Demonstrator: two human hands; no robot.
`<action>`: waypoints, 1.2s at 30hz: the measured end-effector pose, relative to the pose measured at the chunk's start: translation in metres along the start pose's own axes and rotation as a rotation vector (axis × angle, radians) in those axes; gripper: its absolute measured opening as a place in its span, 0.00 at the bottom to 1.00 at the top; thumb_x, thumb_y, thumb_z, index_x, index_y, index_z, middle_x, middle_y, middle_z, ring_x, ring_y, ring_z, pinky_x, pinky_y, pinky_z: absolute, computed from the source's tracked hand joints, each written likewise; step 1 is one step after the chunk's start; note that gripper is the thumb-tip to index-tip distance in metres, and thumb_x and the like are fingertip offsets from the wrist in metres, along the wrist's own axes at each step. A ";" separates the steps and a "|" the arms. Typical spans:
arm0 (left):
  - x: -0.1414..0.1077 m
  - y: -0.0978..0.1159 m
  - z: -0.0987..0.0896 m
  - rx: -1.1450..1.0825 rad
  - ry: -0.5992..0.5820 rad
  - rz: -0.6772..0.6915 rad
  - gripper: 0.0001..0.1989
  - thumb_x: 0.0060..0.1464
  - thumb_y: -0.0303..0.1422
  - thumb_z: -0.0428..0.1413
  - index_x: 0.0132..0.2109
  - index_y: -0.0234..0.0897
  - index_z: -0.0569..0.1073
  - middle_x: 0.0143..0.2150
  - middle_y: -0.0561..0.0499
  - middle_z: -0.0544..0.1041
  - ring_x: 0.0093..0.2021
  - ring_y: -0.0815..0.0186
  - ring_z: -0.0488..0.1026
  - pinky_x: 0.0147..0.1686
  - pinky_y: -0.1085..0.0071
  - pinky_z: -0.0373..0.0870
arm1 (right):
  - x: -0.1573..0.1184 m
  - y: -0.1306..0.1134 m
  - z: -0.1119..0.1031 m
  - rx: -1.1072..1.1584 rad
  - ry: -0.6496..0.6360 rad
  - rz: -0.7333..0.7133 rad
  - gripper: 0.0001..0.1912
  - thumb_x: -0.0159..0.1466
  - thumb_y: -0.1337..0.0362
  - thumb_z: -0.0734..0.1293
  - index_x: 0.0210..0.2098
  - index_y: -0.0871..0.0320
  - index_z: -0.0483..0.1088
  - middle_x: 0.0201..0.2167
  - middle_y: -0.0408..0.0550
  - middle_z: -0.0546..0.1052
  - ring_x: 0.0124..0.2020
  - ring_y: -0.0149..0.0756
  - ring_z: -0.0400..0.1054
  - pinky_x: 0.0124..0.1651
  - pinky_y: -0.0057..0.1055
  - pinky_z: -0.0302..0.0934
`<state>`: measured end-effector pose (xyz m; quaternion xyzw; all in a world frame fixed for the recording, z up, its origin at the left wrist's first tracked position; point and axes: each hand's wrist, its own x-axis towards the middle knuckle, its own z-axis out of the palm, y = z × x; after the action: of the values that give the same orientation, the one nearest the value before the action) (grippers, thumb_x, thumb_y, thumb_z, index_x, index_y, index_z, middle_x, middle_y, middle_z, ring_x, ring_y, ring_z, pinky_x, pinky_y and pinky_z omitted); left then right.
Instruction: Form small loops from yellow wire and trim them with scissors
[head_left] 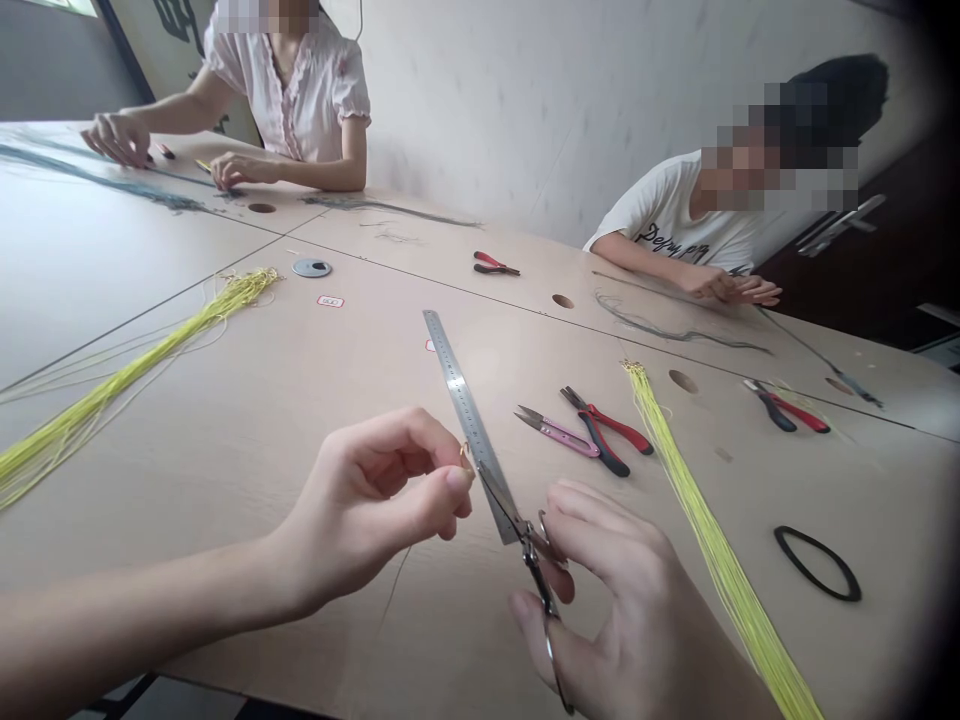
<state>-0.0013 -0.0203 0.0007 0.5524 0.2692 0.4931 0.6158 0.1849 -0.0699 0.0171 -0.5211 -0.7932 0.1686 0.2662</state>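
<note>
My left hand (390, 490) pinches a tiny gold-coloured piece (464, 450) between thumb and forefinger; its exact kind is too small to make out. In my right hand (607, 590) is a pair of small metal scissors (529, 545), thumb and finger through the loops. The blade tips point at the left fingertips, close beside the gold piece. Under the scissors lies a steel ruler (457, 390) on the table. A thin dark strand (396, 580) shows below my left hand.
Yellow-green cord bundles lie left (142, 370) and right (697, 510). Beyond the scissors are pink thread snips (559, 432), red-handled pliers (611, 430) and more pliers (495, 265). A black band (817, 565) lies at right. Two people work across the table (337, 350) with bluish-grey strands.
</note>
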 end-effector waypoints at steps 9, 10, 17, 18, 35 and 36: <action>0.001 0.003 0.000 0.058 -0.027 0.006 0.07 0.51 0.24 0.58 0.27 0.36 0.71 0.21 0.55 0.72 0.20 0.73 0.67 0.21 0.78 0.66 | 0.006 -0.004 -0.005 -0.069 0.013 -0.103 0.11 0.47 0.69 0.62 0.18 0.56 0.51 0.17 0.42 0.61 0.22 0.32 0.57 0.23 0.28 0.51; 0.001 0.003 0.000 0.064 -0.034 0.009 0.07 0.51 0.24 0.57 0.27 0.36 0.71 0.21 0.55 0.72 0.21 0.74 0.67 0.21 0.78 0.66 | 0.006 -0.003 -0.006 -0.079 0.017 -0.122 0.11 0.48 0.69 0.62 0.18 0.56 0.51 0.17 0.42 0.61 0.22 0.32 0.57 0.23 0.28 0.51; 0.002 0.003 -0.002 0.088 -0.048 0.023 0.08 0.50 0.21 0.56 0.27 0.36 0.70 0.21 0.58 0.72 0.21 0.76 0.66 0.22 0.81 0.65 | 0.004 0.002 -0.008 -0.088 0.010 -0.188 0.13 0.52 0.70 0.63 0.19 0.58 0.52 0.18 0.41 0.61 0.23 0.30 0.56 0.25 0.27 0.50; 0.002 0.003 -0.001 0.090 -0.049 0.023 0.08 0.50 0.21 0.56 0.27 0.36 0.70 0.21 0.58 0.72 0.21 0.76 0.66 0.23 0.81 0.65 | 0.003 0.002 -0.008 -0.091 0.012 -0.192 0.13 0.53 0.70 0.63 0.19 0.58 0.52 0.18 0.42 0.60 0.23 0.30 0.55 0.25 0.27 0.50; 0.003 0.002 -0.001 0.059 -0.061 0.024 0.08 0.50 0.21 0.56 0.27 0.36 0.70 0.22 0.57 0.73 0.21 0.76 0.66 0.21 0.81 0.64 | 0.001 0.006 -0.008 -0.061 0.028 -0.231 0.14 0.54 0.71 0.64 0.19 0.59 0.53 0.18 0.39 0.59 0.24 0.28 0.53 0.28 0.27 0.49; 0.003 0.002 -0.001 0.059 -0.062 0.023 0.08 0.50 0.21 0.56 0.26 0.36 0.70 0.22 0.58 0.73 0.21 0.76 0.66 0.22 0.81 0.65 | 0.002 0.006 -0.008 -0.063 0.030 -0.237 0.14 0.54 0.71 0.64 0.19 0.59 0.53 0.18 0.39 0.59 0.24 0.28 0.53 0.28 0.27 0.49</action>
<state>-0.0021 -0.0175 0.0030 0.5884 0.2581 0.4746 0.6016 0.1932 -0.0659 0.0212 -0.4342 -0.8501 0.1031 0.2794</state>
